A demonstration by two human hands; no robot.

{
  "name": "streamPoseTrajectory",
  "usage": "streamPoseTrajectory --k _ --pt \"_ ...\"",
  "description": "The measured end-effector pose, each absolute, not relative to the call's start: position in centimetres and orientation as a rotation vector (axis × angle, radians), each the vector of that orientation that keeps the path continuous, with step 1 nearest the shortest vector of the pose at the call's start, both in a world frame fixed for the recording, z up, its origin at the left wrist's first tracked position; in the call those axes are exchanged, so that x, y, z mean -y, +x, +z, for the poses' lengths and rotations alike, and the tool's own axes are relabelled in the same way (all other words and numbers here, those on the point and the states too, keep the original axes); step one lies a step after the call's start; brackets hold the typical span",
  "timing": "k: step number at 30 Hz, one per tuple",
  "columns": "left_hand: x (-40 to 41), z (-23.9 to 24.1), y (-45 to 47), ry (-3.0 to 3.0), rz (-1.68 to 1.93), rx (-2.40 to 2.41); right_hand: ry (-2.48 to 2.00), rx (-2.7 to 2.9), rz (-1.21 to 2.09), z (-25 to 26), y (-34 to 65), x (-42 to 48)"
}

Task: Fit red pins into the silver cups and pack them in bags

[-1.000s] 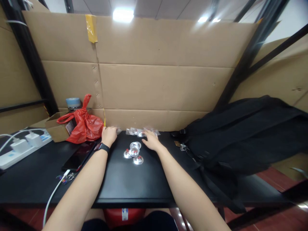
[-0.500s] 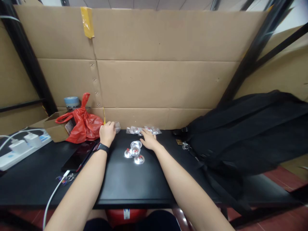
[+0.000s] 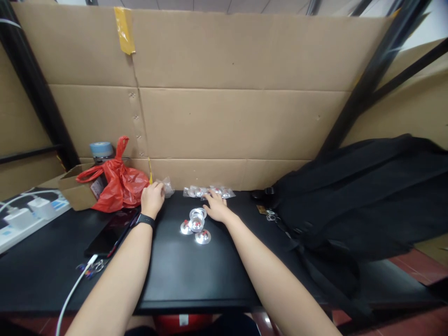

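My left hand [image 3: 151, 198], with a black watch on the wrist, is closed round a small clear plastic bag [image 3: 166, 186] at the back of the black table [image 3: 189, 270], beside the red plastic bag [image 3: 117, 184]. My right hand [image 3: 215, 206] lies fingers-down and spread on a row of small clear packets [image 3: 206, 191] along the cardboard wall. Between my hands sits a cluster of shiny round silver discs with red centres [image 3: 195, 226].
A black backpack [image 3: 357, 196] fills the right of the table, keys [image 3: 269, 214] beside it. At the left are a cardboard box [image 3: 72, 192], a tape roll [image 3: 101, 150], a dark phone [image 3: 107, 235], a white power strip [image 3: 21, 219] and a white cable [image 3: 75, 289]. Cardboard walls close the back.
My left hand has drawn a small clear bag off the table's back edge and lifted it slightly. My right hand stays on the packets. The view shifted a little.
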State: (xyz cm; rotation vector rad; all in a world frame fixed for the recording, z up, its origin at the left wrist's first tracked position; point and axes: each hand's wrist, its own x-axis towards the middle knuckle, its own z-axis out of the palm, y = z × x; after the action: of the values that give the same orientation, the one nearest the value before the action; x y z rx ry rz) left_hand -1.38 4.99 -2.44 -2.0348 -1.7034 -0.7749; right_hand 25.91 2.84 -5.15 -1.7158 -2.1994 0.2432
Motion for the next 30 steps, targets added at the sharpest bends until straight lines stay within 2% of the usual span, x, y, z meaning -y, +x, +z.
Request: streamPoseTrajectory --k 15,23,30 --pt "-7.1 -4.6 -0.1 -2.231 -0.438 1.963 -1.704 2.198 0.175 -5.5 26.2 -3.3" --pt "-7.0 -4.8 0.4 -2.155 -0.454 1.939 -1.682 2.197 0.172 -5.1 26.0 -3.0" --pt "-7.5 -5.0 0.3 -2.321 -0.516 1.968 -1.732 2.209 0.122 -4.5 25.9 -2.8"
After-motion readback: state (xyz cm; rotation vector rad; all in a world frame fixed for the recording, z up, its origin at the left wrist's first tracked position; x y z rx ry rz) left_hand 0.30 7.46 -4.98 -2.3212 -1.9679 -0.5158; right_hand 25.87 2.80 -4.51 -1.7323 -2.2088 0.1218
